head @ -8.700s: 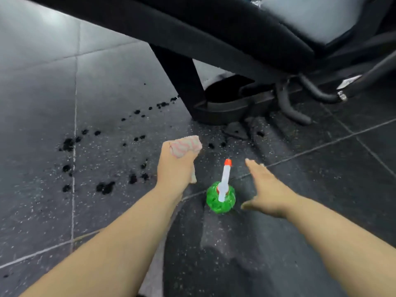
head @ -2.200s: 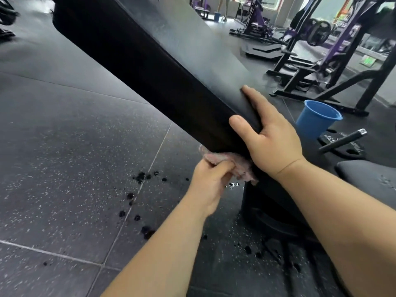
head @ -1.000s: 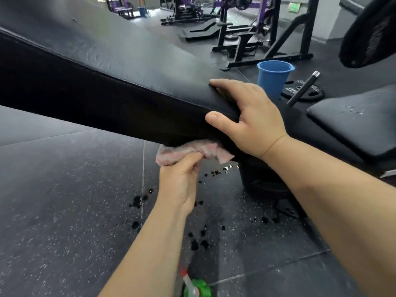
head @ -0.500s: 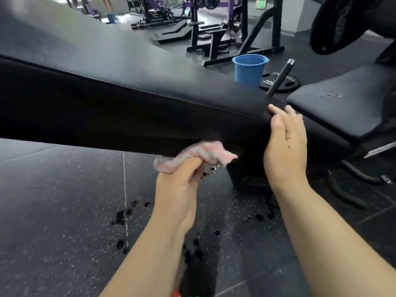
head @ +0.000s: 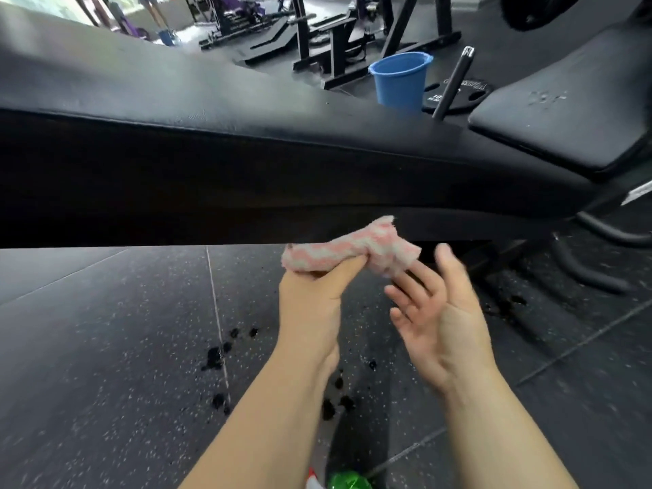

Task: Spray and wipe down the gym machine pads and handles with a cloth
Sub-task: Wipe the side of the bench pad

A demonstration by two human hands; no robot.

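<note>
A long black bench pad (head: pixel 218 111) runs across the upper half of the view, with a second black seat pad (head: pixel 564 100) at the right. Just below the pad's underside, my left hand (head: pixel 310 298) grips a bunched pink and white cloth (head: pixel 349 250). My right hand (head: pixel 437 312) is beside it, palm up and fingers spread, its fingertips touching the cloth's right end. The green spray bottle (head: pixel 347 481) with a white and red nozzle stands on the floor at the bottom edge, partly out of frame.
A blue bucket (head: pixel 400 79) stands on the floor behind the bench, beside a weight plate (head: pixel 455 97) with a black bar. Black frame tubes (head: pixel 578 273) sit under the seat at right. Dark wet spots (head: pixel 218 358) mark the speckled rubber floor. More gym machines stand far back.
My right hand has left the edge of the bench pad and come down to the cloth, palm up. My left hand with the cloth has dropped slightly below the pad.
</note>
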